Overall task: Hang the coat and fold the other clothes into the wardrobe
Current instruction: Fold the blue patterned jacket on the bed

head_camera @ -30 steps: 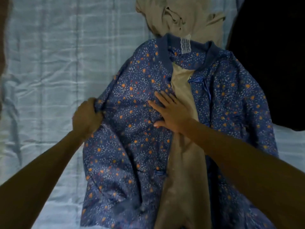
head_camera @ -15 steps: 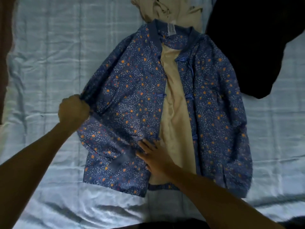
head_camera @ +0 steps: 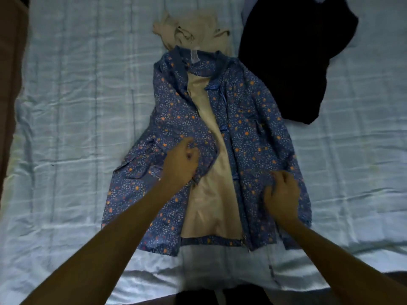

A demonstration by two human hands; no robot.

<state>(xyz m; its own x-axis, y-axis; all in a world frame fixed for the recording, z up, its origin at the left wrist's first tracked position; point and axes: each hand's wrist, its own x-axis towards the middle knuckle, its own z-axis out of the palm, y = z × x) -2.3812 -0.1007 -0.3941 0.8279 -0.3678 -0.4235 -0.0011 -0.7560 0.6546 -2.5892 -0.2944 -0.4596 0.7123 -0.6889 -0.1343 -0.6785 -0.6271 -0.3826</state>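
A blue floral jacket (head_camera: 253, 133) lies face up on the bed, collar away from me, its front open on a beige lining (head_camera: 211, 194). Its left sleeve (head_camera: 141, 164) is folded inward across the left front panel. My left hand (head_camera: 180, 164) sits on that folded sleeve with curled fingers that pinch the cloth near the front edge. My right hand (head_camera: 282, 192) lies on the lower right panel, fingers curled into the fabric.
A crumpled beige garment (head_camera: 191, 29) lies just beyond the collar. A black garment (head_camera: 286, 51) is spread at the upper right. The light blue sheet (head_camera: 66, 128) covers the bed; a brown edge (head_camera: 11, 62) runs along the left.
My left hand carried the left sleeve inward from the jacket's outer edge onto the front. My right hand left the centre hem and moved to the right panel.
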